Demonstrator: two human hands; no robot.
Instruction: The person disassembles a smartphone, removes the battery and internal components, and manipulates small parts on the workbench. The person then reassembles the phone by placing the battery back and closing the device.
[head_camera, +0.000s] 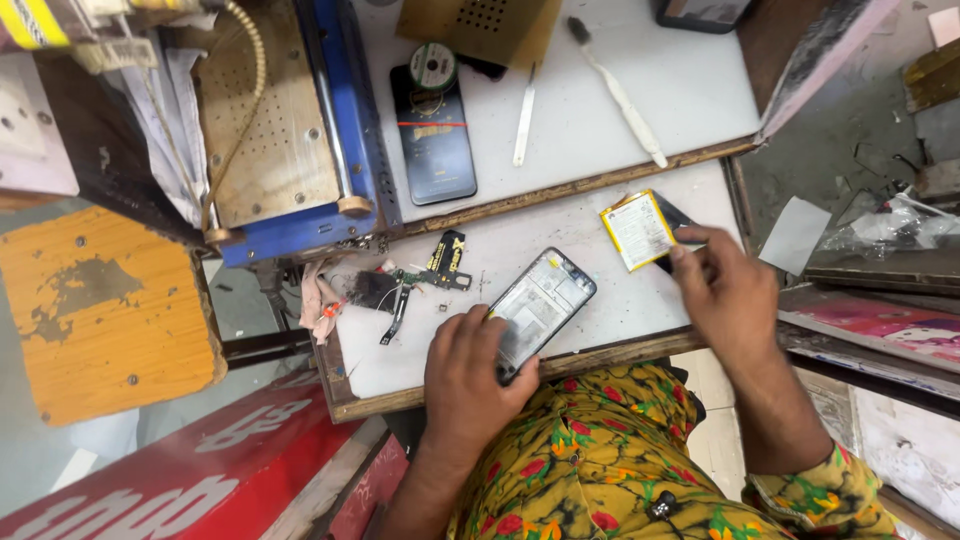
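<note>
An opened phone frame (541, 305), its back cover off and pale inner parts showing, lies tilted on the white desk (600, 110) near the front edge. The left hand (470, 375) rests on its lower end, fingers curled over the edge of the frame so that the grip is closed on it. To the right, well apart from the frame, lies a flat phone battery (637, 230) with a yellow border and a white label; the right hand (728, 290) reaches toward it, the forefinger tip touching its lower right corner (whether the grip of this hand clasps anything cannot be told, since the fingers hide the dark thing beneath). Left of the frame lie small black flex parts and a circuit strip (445, 262) beside a pink rag (318, 290). Farther back on the desk sits a dark phone (433, 140) face down with a small reel of wire (433, 66) on it, then a metal pry tool (524, 115) and a white toothbrush (617, 92). A blue-framed machine with a perforated plate (290, 120) stands at the left.
</note>
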